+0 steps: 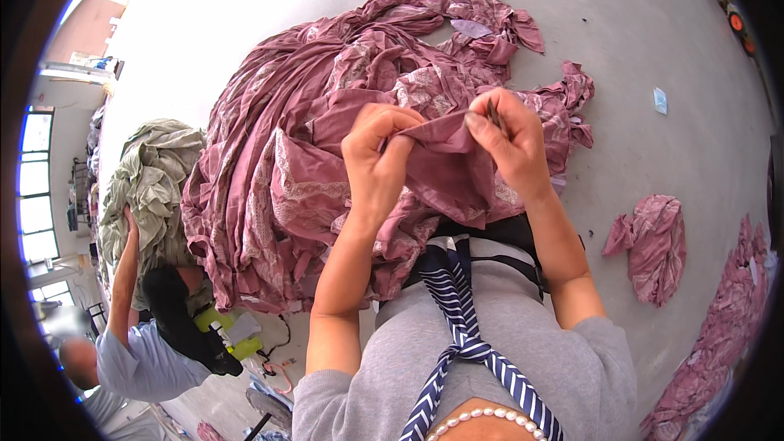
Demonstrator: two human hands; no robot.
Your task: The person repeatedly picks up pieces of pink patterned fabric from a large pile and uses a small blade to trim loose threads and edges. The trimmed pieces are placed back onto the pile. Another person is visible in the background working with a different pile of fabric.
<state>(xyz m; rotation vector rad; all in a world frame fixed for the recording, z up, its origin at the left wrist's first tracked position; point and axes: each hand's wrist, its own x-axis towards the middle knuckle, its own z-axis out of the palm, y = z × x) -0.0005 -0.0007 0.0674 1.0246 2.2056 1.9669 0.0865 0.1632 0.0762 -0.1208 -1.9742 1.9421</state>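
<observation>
A large heap of dusty-pink cloth [269,114] with pale lacy patterned bands spreads in front of me and over my lap. My left hand [376,155] is closed, pinching an edge of plain pink fabric [447,135] from it. My right hand [518,139] grips the same fabric between thumb and fingers, a short way to the right. A small dark metal tool [493,113], perhaps thread snips, is also held in my right hand; most of it is hidden by the fingers. The fabric stretches between both hands, its lower part hanging toward my lap.
A smaller pink cloth bundle [657,249] lies on the grey floor to the right, with a long pink pile [710,343] beyond it. At left, another person [147,359] handles a pale green cloth heap [151,171]. A yellow-green object [237,331] sits near that person.
</observation>
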